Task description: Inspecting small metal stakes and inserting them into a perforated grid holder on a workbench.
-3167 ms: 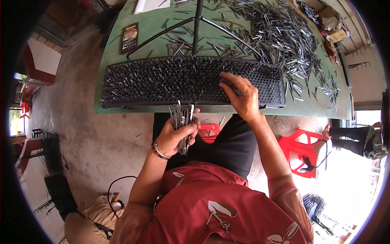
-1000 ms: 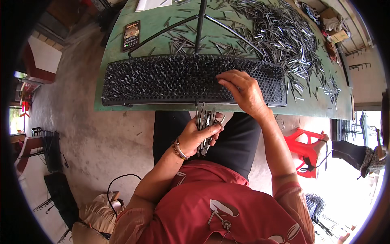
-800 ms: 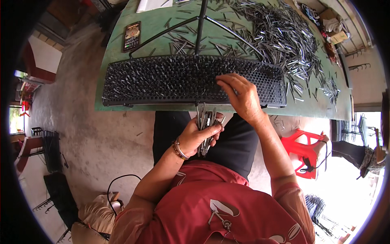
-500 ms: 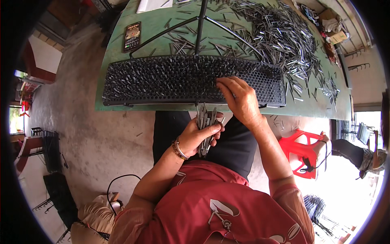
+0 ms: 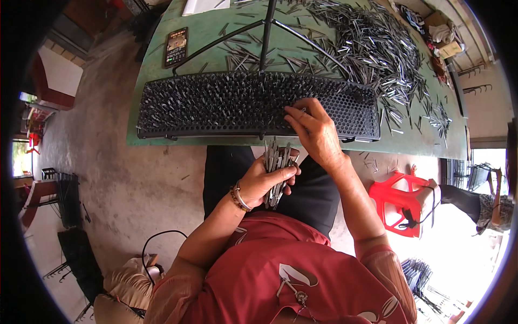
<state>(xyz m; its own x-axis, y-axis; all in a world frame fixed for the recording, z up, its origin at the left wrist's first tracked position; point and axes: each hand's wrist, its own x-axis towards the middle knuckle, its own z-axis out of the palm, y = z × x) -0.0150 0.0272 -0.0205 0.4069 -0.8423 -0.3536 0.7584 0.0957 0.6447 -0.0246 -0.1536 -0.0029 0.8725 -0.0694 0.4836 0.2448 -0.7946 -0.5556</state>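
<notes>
surface: green painted table [image 5: 162,124], scuffed and worn, its near edge running just above my lap
room: bare grey concrete floor [image 5: 118,183] on the left, a black cable [image 5: 162,237] looping near my left elbow; red plastic stool [image 5: 402,202] to my right; bright daylight at the right rim
rack: long black perforated tray [image 5: 345,108] lying across the near part of the table, honeycomb holes, most of its left and middle stuffed with thin dark metal pieces standing upright; right end mostly open holes
loose stock: big heap of slim silvery metal strips [image 5: 372,48], shiny, flat and narrow, scattered over the far right of the table
frame: dark metal rods [image 5: 267,27] fanning out from the far side down to the rack
phone: dark slab [image 5: 176,47] at the far left of the table
my left hand [image 5: 264,181]: closed round a bundle of metal strips [image 5: 276,162], held over my lap just near of the table edge
my right hand [image 5: 315,132]: fingers bent, tips down on the rack at its middle right; whether they pinch a strip I cannot tell
clothes: red patterned shirt, dark trousers, beaded bracelet [image 5: 237,197] on my left wrist
</notes>
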